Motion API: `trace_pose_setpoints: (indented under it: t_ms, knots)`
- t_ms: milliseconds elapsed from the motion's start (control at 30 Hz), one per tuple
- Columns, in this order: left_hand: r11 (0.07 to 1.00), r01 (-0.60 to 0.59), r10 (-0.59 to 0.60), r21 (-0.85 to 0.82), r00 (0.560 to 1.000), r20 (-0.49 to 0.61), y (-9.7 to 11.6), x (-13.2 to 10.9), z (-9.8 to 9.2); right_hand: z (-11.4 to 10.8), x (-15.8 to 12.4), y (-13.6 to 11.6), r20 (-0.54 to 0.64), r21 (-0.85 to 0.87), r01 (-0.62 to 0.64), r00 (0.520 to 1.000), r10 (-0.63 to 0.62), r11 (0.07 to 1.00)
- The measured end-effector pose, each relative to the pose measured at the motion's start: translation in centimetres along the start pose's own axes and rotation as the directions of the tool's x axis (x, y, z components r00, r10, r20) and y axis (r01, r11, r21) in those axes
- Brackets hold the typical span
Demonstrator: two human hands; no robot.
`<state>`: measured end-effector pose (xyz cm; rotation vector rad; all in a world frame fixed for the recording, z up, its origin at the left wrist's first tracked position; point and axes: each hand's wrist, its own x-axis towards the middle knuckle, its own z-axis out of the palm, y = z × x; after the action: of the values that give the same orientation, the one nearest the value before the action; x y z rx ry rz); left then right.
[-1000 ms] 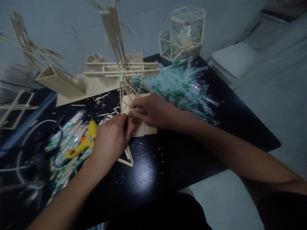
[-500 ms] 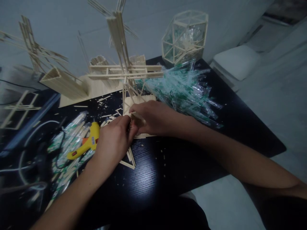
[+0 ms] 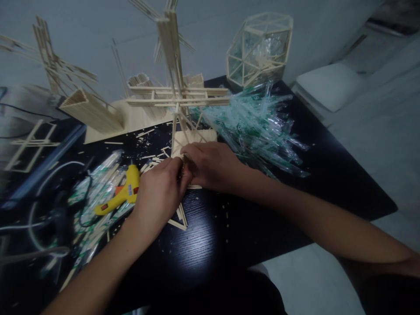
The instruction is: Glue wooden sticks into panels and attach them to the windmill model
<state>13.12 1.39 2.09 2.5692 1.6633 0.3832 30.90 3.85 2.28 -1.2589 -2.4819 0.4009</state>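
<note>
My left hand (image 3: 160, 183) and my right hand (image 3: 215, 166) meet over the table, fingers closed on a small panel of wooden sticks (image 3: 185, 165) that they mostly hide. Right behind them stands a windmill-like model (image 3: 169, 48) made of thin sticks, with crossed blades on top. Its square stick base (image 3: 211, 135) is partly covered by my right hand. A yellow hot glue gun (image 3: 131, 188) lies just left of my left hand. Beneath my left wrist, some sticks joined in a pointed shape (image 3: 181, 218) rest on the table.
Bundled sticks in clear wrappers (image 3: 98, 175) lie at left beside a white cable (image 3: 33, 205). Crumpled wrappers (image 3: 256, 127) are heaped at right, before a faceted stick frame (image 3: 262, 52). Another stick model (image 3: 95, 111) stands back left. Scraps dot the black table (image 3: 278, 227); a white stool (image 3: 328, 85) is beyond.
The view has shifted slightly, so things sit a little further right. My right fingers have curled further over the small stick panel, hiding more of it.
</note>
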Motion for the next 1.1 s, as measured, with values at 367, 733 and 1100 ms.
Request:
trace_pose_setpoints:
  t_ms: [367, 733, 1100]
  knots:
    - [1.0, 0.006, -0.006, 0.014, 1.0, -0.009, 0.2, 0.0, -0.1, 0.5, -0.4, 0.6, -0.069, 0.016, 0.048, 0.997, -0.046, 0.999]
    - [0.999, -0.013, 0.014, -0.033, 0.999, 0.047, -1.0, -0.8, -1.8, 0.3, -0.5, 0.5, -0.058, -0.045, 0.039, 0.997, -0.042, 0.998]
    - [0.958, 0.243, -0.262, 0.152, 0.958, 0.12, -9.3, -6.7, -4.0, 0.2, -0.6, 0.8, -0.052, -0.06, 0.065, 0.996, -0.068, 0.996]
